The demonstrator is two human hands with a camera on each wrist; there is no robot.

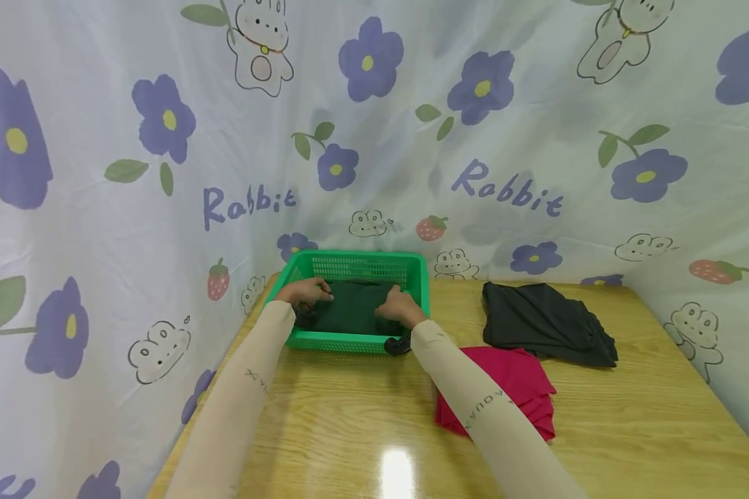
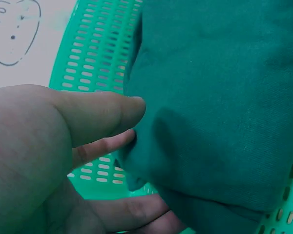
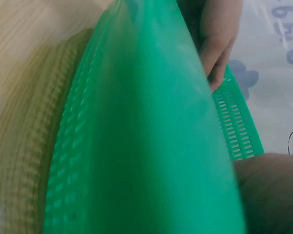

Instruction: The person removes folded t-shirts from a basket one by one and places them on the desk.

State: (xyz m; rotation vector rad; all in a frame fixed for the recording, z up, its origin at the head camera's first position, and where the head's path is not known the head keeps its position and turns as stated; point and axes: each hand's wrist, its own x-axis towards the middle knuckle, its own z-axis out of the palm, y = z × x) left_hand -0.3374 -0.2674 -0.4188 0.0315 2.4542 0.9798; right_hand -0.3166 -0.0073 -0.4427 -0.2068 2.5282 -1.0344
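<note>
A folded dark green cloth (image 1: pixel 352 308) lies inside a green plastic basket (image 1: pixel 362 341). My left hand (image 1: pixel 308 292) is at the cloth's left edge. In the left wrist view the thumb (image 2: pixel 107 114) extends over that edge, casting a shadow on the fabric, while straight fingers reach beside and beneath it. My right hand (image 1: pixel 401 307) is at the cloth's right edge, within the basket; I cannot tell whether its fingers pinch the fabric. The blurred basket rim (image 3: pixel 161 122) fills much of the right wrist view and hides most of that hand.
On the wooden table (image 1: pixel 343 416), a crumpled red cloth (image 1: pixel 514 381) lies right of the basket, partly behind my right forearm. Beyond it is a folded black cloth (image 1: pixel 543 322). A printed white curtain (image 1: pixel 399 138) rises behind the table and along both sides.
</note>
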